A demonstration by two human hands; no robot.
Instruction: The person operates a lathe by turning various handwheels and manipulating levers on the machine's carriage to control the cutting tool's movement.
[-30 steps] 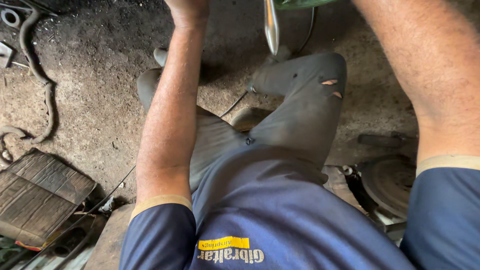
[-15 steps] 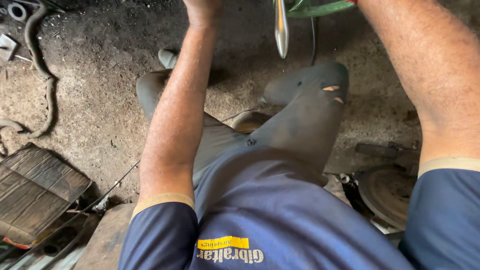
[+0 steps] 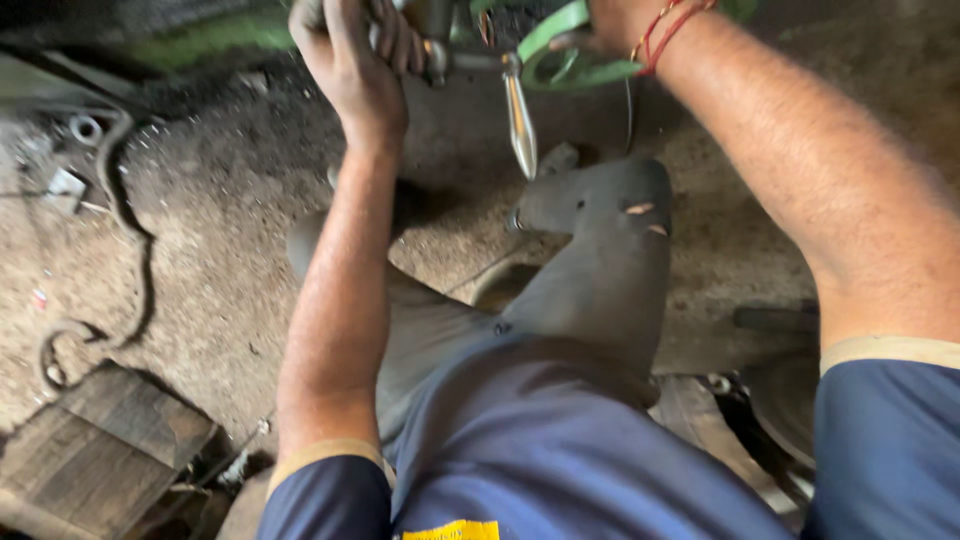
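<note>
A: Quick one. Your left hand (image 3: 350, 60), top centre-left of the frame, is fisted around a dark metal part (image 3: 432, 40). Fingers curled tight, not spread.

B: And the right?

A: Your right hand (image 3: 610, 20) is at the top edge, resting on the green metal ring (image 3: 560, 50). It's cut off by the frame, so I can't tell if it's gripping or just pressing.

B: Where's the shiny bit?

A: The polished metal rod (image 3: 520, 120) hangs down from between your hands, top centre, above your bent knee (image 3: 600, 200).

B: Any tips?

A: My judgement: keep the left fist firm and your wrist straight in line with the forearm, and steady the green ring so it doesn't twist. Mind the rod tip, it points at your knee. The hose (image 3: 130, 230) on the dirt floor (image 3: 220, 280) at left is well apart, no worry.
</note>
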